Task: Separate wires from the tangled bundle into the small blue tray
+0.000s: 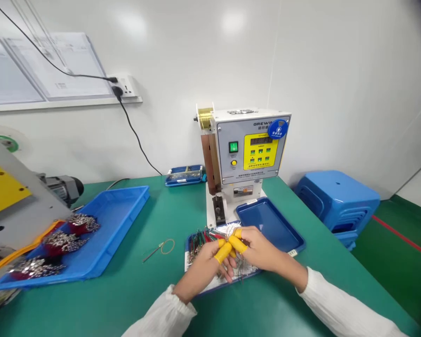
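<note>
Two hands at the green desk's near edge: my left hand [210, 262] and right hand [257, 250], yellow rubber cots on the fingertips [224, 252], pinch thin red-and-green wire leads [205, 236] over their shallow blue tray [188, 244]. Leads: light, limp, tangle-prone, I judge; grip near the ends. Behind: grey-and-yellow crimping machine [247, 150]. Left edge: large blue tray [119, 210].

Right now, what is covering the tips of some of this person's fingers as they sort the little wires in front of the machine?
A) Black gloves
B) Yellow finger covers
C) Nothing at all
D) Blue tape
B: yellow finger covers sit on fingertips of both hands, the left hand and right hand, meeting over the small wires in the tray.
</note>
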A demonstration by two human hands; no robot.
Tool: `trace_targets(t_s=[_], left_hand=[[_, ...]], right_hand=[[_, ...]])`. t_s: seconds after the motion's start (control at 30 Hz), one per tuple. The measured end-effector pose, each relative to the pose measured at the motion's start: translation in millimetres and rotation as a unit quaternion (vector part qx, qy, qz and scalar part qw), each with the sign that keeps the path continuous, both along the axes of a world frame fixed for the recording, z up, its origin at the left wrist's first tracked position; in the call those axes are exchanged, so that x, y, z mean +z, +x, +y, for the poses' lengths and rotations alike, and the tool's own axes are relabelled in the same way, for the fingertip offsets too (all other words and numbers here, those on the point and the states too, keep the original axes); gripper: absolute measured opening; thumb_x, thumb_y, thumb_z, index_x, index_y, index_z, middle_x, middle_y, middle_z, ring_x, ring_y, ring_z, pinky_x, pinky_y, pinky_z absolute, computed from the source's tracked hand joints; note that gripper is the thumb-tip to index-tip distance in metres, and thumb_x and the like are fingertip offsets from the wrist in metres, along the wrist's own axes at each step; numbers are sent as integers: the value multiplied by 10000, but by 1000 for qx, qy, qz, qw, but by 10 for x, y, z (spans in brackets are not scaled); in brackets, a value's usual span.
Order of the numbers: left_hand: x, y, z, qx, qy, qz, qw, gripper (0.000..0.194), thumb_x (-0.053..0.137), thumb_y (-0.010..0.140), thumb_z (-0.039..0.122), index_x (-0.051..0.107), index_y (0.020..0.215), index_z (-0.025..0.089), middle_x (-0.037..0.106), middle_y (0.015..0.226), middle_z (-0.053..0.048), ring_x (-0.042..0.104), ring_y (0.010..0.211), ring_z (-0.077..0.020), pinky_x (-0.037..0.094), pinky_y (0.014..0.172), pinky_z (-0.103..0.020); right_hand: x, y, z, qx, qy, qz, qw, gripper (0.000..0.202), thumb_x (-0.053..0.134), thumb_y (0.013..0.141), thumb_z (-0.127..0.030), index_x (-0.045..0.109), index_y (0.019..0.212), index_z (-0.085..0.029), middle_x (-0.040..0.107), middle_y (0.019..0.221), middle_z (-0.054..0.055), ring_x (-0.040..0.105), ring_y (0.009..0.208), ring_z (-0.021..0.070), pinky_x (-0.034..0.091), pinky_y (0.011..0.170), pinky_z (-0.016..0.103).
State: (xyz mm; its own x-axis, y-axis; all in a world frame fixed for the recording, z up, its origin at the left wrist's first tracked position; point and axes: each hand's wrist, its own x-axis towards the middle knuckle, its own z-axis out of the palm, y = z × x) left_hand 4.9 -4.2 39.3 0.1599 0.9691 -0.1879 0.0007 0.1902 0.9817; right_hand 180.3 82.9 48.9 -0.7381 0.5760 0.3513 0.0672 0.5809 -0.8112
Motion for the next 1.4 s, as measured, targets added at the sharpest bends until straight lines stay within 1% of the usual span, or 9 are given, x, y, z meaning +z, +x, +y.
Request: trace_targets(t_s=[0.2,0.4,0.5,0.8,1.0,1.1,1.2,1.3,1.4], left_hand=[[-158,-88,29,71,0,10,997,266,628,853,391,568,729,162,596,582,12,537,391,-99,424,367,-193],[-300,-66,81,115,3,-78,990,354,588,884,517,515,760,193,488,514,63,420,351,-78,339,339,-182],[-387,-33,105,116,11,-110,987,381,606,877,537,490,744,200,460,524,73,380,354,-64,313,346,-175],[-470,97,66,107,-11,-128,986,452,603,894,607,507,728,197,448,505,68,348,348,-64,289,363,-187],[-541,118,12,124,-33,-170,977,595,701,750,762,504,713,202,407,468,86,332,308,-60,260,319,-185],[-612,80,0,114,-41,-172,978,614,663,786,794,536,752,194,391,467,92,295,313,-46,232,327,-170],[-620,46,-9,114,-12,-160,980,627,679,788,788,530,695,186,336,426,99,238,333,-33,201,358,-159],[-578,42,-24,123,-13,-143,982,648,708,755,796,507,649,189,302,407,106,224,333,-31,195,367,-164],[-550,42,-31,127,-20,-126,984,656,699,769,789,478,609,193,309,383,94,230,332,-37,193,369,-168]], right_hand=[[-104,189,172,-13,50,-59,997,179,564,1008,-206,722,929,-181,672,852,17,574,732,142,408,680,256],[-255,289,220,12,142,-139,980,222,567,1020,-178,719,1180,-197,733,1085,84,622,1006,217,484,892,332],[-279,275,202,24,183,-166,969,298,522,1024,-120,694,1256,-192,743,1099,103,620,1019,225,490,898,347],[-252,214,140,18,290,-262,920,199,583,1040,-212,681,1213,-222,754,1103,62,592,1031,228,421,886,363],[-310,159,114,12,302,-267,915,149,585,1040,-251,716,1062,-183,749,961,75,595,987,243,418,851,368],[-380,125,85,-15,225,-169,959,194,544,1048,-184,710,1144,-212,751,1005,59,625,992,218,451,892,348],[-436,69,65,-87,47,-33,995,156,648,993,-231,751,1110,-240,775,1003,42,687,934,194,511,863,313],[-436,-5,31,-157,-185,88,966,209,817,849,-347,776,993,-200,804,943,60,746,868,204,570,829,307],[-388,-65,-7,-172,-317,182,915,341,908,724,-391,770,944,-170,811,897,81,758,820,205,600,776,297]])
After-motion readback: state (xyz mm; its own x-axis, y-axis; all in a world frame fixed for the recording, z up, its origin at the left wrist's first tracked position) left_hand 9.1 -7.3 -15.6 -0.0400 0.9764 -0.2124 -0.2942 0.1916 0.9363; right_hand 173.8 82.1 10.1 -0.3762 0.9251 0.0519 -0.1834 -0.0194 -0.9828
